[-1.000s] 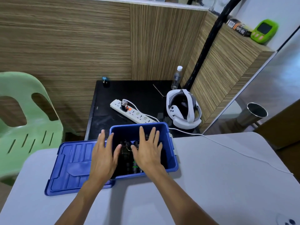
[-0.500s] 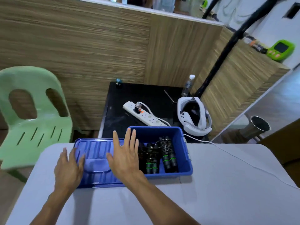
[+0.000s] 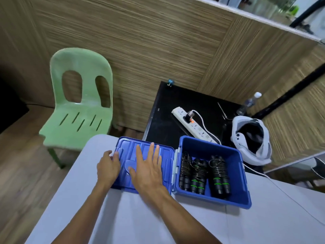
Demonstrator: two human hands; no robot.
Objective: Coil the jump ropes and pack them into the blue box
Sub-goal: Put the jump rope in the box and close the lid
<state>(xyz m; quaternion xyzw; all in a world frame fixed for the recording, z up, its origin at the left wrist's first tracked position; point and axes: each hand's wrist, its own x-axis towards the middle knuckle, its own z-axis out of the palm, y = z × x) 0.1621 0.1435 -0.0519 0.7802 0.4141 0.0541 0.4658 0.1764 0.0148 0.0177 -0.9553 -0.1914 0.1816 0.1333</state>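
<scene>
Pale grey worktop (image 3: 263,217) is taking up the whole near part of the shot, with both bare forearms coming in from the bottom edge. Right hand (image 3: 148,170) is lying flat on the blue plastic hinged lid (image 3: 167,166), which is flipped open to the left of the box; fingers are straight and spread, so that grip is fully open and isn't holding anything. Left hand (image 3: 108,167) is sitting at the lid's left edge with its fingertips touching the rim. Can't really tell if the fingers are curling under that edge or just resting on it, so I'm not calling that grip.

Just right of the lid, the blue plastic box (image 3: 241,196) is standing open on the worktop, and the coiled black jump ropes with green-ringed handles (image 3: 204,171) are sitting inside it, three bundles side by side with the handles pointing toward the near wall.

Past the worktop's far edge, a low black side table (image 3: 163,124) is carrying a white power strip (image 3: 195,126) with one plug in and a red light glowing, plus a white VR headset (image 3: 249,140) and a clear water bottle (image 3: 248,103) further back. Off to the left, a light green plastic chair (image 3: 79,110) is standing on the wooden floor (image 3: 21,164), and a striped wood-grain wall panel (image 3: 140,41) is running behind everything.
</scene>
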